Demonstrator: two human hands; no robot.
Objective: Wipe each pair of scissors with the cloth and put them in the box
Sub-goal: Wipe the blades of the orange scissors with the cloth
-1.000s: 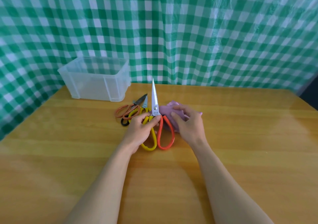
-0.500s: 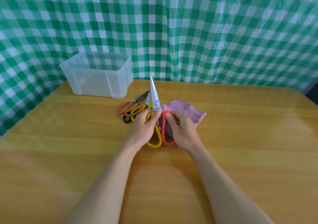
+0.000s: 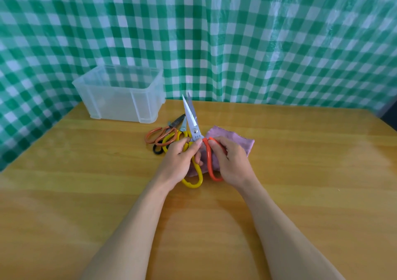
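Two scissors blades [image 3: 191, 116] pointing away, left hand [image 3: 178, 162] gripping yellow loop [image 3: 193, 184], right hand [image 3: 233, 161] red

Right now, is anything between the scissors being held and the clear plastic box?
The left hand and right hand hold the yellow-and-red-handled scissors, blades toward the open-topped clear plastic box. Only a pile of other scissors lies flat on the wooden table between; a lifted path should clear it.

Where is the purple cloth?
In the head view the purple cloth lies on the table under the right hand and the held scissors, right of the scissors pile.
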